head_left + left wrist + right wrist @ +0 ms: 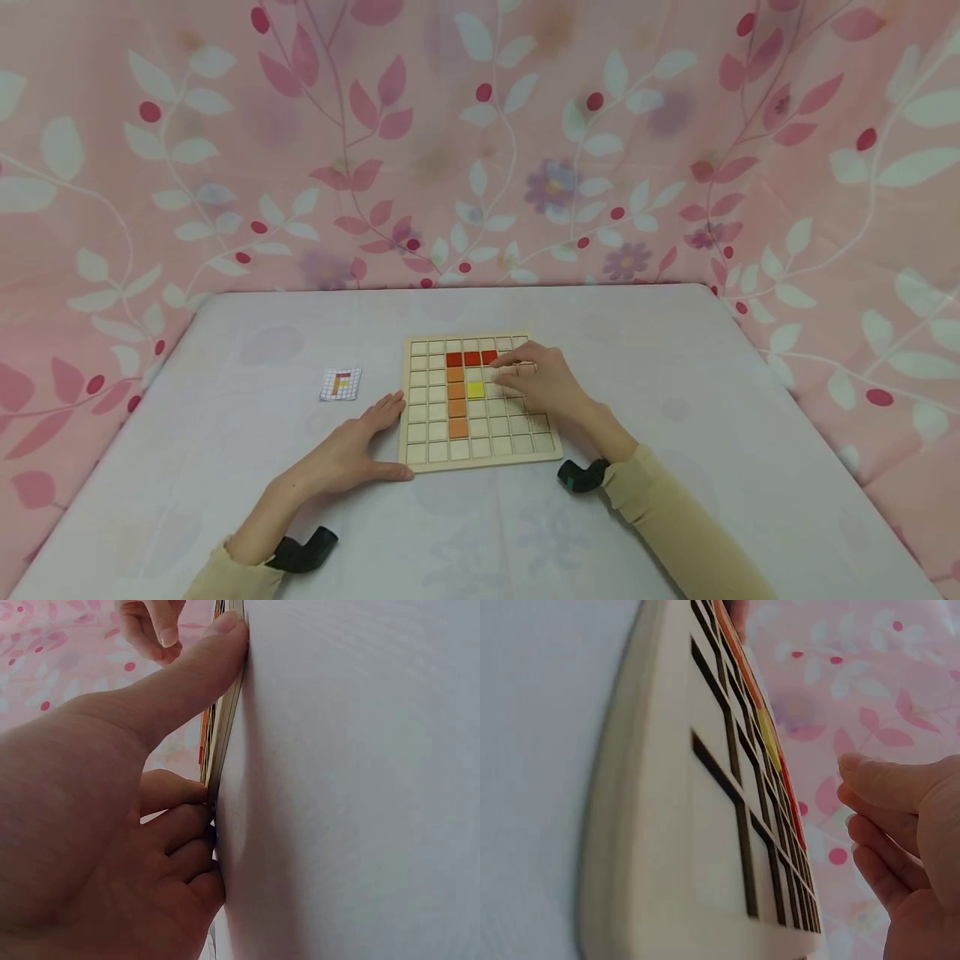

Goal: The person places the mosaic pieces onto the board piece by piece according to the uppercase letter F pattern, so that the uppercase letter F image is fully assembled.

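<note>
A square wooden grid board [442, 463] lies flat on the table, with square cells. Set in it are three red tiles [472, 358], a column of several orange tiles [457, 408] and one yellow tile [476, 390]. My left hand [341, 454] rests on the table, its thumb at the board's near left corner and its fingertips at the left edge. Over the board's right part hovers my right hand [551, 383], thumb and index tips close together near the red and yellow tiles. In the right wrist view nothing shows between those fingertips [853, 763].
A small pattern card [341, 384] with coloured squares on a grid lies left of the board. A white cloth [637, 533] covers the table. Floral fabric [480, 150] hangs behind and at both sides. Black wrist devices [303, 552] sit under both forearms.
</note>
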The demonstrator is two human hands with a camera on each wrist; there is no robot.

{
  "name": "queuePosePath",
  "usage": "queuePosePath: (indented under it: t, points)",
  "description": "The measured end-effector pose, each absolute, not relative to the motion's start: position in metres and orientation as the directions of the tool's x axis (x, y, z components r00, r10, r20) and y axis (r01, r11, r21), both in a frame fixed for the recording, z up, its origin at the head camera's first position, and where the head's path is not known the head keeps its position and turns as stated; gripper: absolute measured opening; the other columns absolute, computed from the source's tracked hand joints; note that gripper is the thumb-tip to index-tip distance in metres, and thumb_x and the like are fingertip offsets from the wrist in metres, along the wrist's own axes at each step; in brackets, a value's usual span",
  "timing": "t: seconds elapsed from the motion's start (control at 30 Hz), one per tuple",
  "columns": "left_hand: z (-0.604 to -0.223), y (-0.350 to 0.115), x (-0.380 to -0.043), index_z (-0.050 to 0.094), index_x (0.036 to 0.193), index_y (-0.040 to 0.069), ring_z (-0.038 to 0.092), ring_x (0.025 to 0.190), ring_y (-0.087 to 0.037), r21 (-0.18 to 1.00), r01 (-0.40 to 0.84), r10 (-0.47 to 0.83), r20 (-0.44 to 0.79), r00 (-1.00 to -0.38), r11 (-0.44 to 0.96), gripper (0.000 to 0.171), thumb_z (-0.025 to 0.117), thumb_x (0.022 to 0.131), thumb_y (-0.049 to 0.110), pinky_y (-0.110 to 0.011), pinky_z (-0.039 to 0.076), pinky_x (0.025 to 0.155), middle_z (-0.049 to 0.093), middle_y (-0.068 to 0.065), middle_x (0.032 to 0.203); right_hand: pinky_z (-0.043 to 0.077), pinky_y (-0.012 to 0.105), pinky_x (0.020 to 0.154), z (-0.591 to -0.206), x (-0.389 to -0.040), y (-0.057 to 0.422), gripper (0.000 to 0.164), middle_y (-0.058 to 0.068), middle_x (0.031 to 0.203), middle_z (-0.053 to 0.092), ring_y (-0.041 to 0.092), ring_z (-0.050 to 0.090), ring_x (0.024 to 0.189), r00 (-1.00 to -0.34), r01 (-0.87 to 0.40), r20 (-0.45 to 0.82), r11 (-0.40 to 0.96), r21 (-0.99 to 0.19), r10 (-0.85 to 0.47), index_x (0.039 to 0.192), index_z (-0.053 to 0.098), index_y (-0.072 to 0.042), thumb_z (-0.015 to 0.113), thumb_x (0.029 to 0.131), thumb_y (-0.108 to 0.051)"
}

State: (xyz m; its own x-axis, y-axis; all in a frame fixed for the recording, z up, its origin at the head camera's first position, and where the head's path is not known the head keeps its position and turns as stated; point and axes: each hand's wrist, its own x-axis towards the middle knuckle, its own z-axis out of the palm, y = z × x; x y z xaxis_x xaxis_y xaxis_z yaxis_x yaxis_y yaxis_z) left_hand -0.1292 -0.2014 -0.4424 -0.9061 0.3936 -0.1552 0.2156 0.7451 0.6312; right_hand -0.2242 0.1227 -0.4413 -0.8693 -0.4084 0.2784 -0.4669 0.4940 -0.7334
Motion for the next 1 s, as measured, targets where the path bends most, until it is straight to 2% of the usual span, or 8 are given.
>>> queuePosePath:
  t: [0.1,0.2,0.6,0.8,1.0]
  points:
    - [-0.442,-0.200,-0.129,0.031,0.157,0.007,0.017,0.154,-0.034,0.632,0.215,0.395,-0.157,-0.905,0.745,0.109,0.084,0.073,0.053,-0.066,0.017,0.118,0.023,-0.008,0.166,0.048,0.049,0.101,-0.433,-0.226,0.140,0.022,-0.001,0.106,0.072,0.020,0.063,0.109,-0.904,-0.395,0.222,0.511,-0.764,-0.366,0.106,0.079,-0.015,0.081,0.085,-0.021]
    - [-0.442,-0.200,-0.129,0.030,0.157,0.008,0.017,0.154,-0.034,0.628,0.214,0.393,-0.159,-0.905,0.748,0.109,0.083,0.073,0.054,-0.066,0.017,0.118,0.023,-0.008,0.166,0.046,0.051,0.103,-0.429,-0.227,0.160,0.022,-0.001,0.106,0.072,0.022,0.063,0.111,-0.914,-0.377,0.216,0.524,-0.763,-0.343,0.106,0.079,-0.017,0.081,0.085,-0.022]
    - [-0.441,-0.200,-0.129,0.031,0.157,0.008,0.017,0.154,-0.034,0.629,0.213,0.392,-0.160,-0.906,0.748,0.109,0.084,0.073,0.053,-0.065,0.018,0.118,0.023,-0.007,0.166,0.046,0.048,0.101,-0.438,-0.228,0.215,0.024,-0.003,0.106,0.075,0.020,0.065,0.108,-0.919,-0.384,0.240,0.577,-0.721,-0.311,0.106,0.078,-0.020,0.083,0.083,-0.025]
    - [-0.443,-0.200,-0.130,0.030,0.157,0.008,0.016,0.154,-0.033,0.626,0.220,0.399,-0.159,-0.903,0.748,0.109,0.083,0.074,0.055,-0.064,0.019,0.119,0.022,-0.006,0.166,0.045,0.045,0.103,-0.447,-0.225,0.227,0.024,-0.006,0.108,0.074,0.018,0.064,0.111,-0.938,-0.330,0.188,0.586,-0.741,-0.291,0.107,0.078,-0.023,0.082,0.084,-0.026]
    - [-0.441,-0.201,-0.128,0.030,0.157,0.008,0.016,0.154,-0.034,0.630,0.208,0.388,-0.161,-0.908,0.748,0.109,0.083,0.074,0.054,-0.066,0.018,0.118,0.022,-0.008,0.166,0.041,0.048,0.108,-0.454,-0.227,0.224,0.026,-0.009,0.108,0.073,0.018,0.062,0.115,-0.933,-0.309,0.123,0.578,-0.755,-0.338,0.108,0.077,-0.024,0.083,0.083,-0.026]
